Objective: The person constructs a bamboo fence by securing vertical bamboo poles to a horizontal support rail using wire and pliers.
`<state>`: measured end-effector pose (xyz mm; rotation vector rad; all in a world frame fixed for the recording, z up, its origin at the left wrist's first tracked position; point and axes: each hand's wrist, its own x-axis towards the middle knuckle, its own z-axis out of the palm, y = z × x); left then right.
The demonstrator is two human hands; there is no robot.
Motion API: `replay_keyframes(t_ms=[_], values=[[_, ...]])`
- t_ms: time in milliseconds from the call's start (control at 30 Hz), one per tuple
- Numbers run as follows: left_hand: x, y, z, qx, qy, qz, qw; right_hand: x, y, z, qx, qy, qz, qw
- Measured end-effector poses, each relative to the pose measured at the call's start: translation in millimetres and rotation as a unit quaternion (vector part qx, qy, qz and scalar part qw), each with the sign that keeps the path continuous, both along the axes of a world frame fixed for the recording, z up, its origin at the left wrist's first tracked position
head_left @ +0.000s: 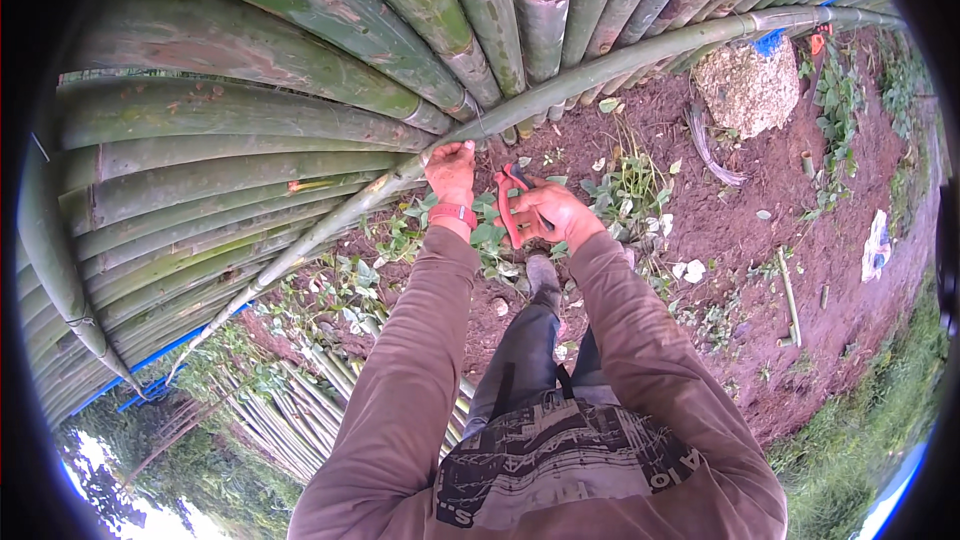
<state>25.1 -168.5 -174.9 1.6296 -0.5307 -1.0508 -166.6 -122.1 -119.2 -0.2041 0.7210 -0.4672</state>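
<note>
My right hand [562, 215] is closed around a pair of red-handled pliers [504, 208], its dark parts showing between the fingers. Just left of it, my left hand [451, 172], with a red band [453, 212] at the wrist, is raised against a thin horizontal bamboo pole [590, 73]. Its fingers are bent together at the pole's lower side; what they pinch is too small to make out. A thin wire tie [481, 123] crosses the pole close to the left fingertips. Behind the pole stands a wall of thick green bamboo culms [541, 15].
Leafy plants [632, 185] grow from the brown soil [715, 230] below the wall. A large pale rock [748, 88] lies at the right, beside a bundle of thin strands [712, 152]. Cut bamboo poles [290, 405] lie at the lower left. A short stick [789, 295] rests at the right.
</note>
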Motion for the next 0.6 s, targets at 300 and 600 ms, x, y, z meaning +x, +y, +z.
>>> replay_keyframes(t_ms=[300, 600], values=[[2, -1, -7, -0.004, -0.009, 0.015, 1.000, 1, 2, -6, -0.009, 0.004, -0.009, 1.000], [0, 0, -1, 0.011, -0.021, 0.030, 0.999, 18, 12, -12, 0.122, -0.193, -0.055, 0.972]])
